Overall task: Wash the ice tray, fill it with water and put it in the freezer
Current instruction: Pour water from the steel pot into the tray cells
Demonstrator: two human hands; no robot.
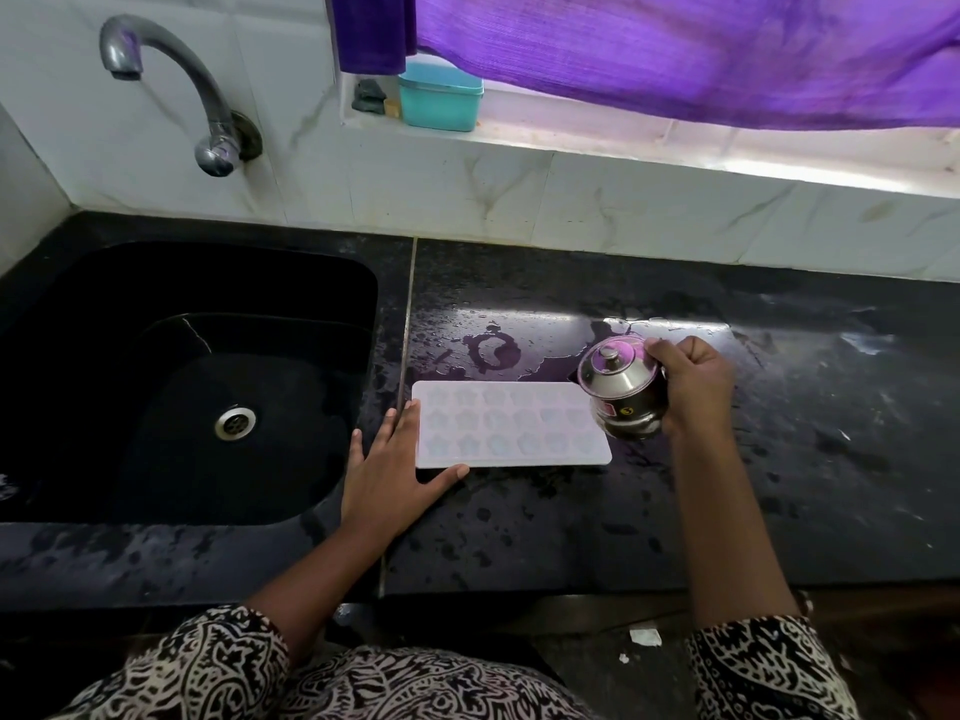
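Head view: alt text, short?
A person's right hand tilts a small steel pot over the right end of a white ice tray on a wet black counter; the left hand lies flat against the tray's left edge, beside a black sink.

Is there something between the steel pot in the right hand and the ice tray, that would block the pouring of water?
Nothing visible does. The right hand holds the steel pot tilted just at the right end of the ice tray, whose star cavities lie uncovered. The left hand only rests against the tray's left edge, clear of the cavities.
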